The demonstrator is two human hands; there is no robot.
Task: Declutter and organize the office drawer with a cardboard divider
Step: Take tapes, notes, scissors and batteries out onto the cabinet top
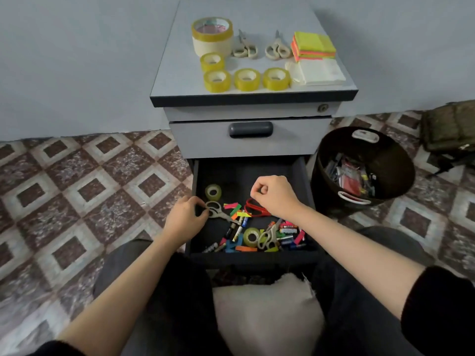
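At the left edge of the open drawer (231,176), the left hand (185,219) curls its fingers around a handle ring of the grey scissors (217,210). A small tape roll (213,192) lies just behind them in the drawer. At the drawer's middle and front lie coloured paper tabs (235,210) and batteries (237,228). Toward the drawer's right, the right hand (273,195) hovers over the red scissors (257,211), thumb and forefinger pressed together; whether they pinch anything cannot be told. A black bin (395,160) stands right of the drawer.
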